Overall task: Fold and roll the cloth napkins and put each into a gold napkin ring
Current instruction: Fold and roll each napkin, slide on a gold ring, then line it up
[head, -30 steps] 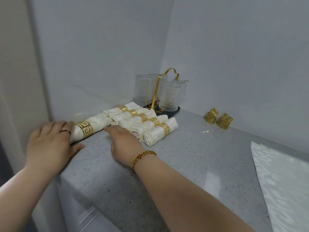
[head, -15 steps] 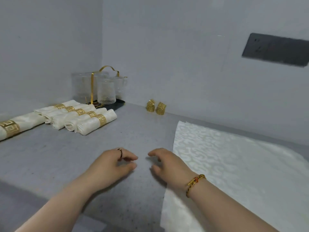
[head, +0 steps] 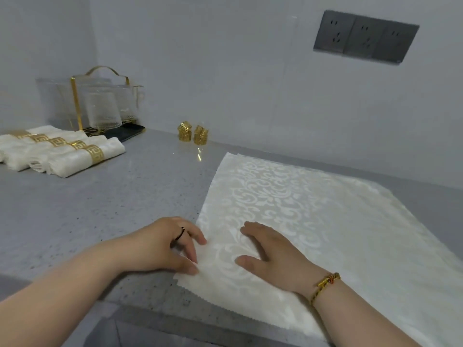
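flat napkin (head: 313, 221): spread on near-right counter (head: 100, 209) | right hand (head: 273, 254): fingers straight, pressing it | left hand (head: 160, 244): curled fingertips on its left edge, grip unclear | rolled napkins (head: 62, 154): ringed, far left | two gold napkin rings (head: 193, 135): far, by wall

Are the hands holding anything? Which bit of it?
The left hand pinches the flat napkin at its left edge, near the closest corner. The right hand just rests flat on top, gripping nothing.

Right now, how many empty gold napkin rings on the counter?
2, side by side at the back wall, right of the glass rack: left ring, right ring. Others may be out of frame.
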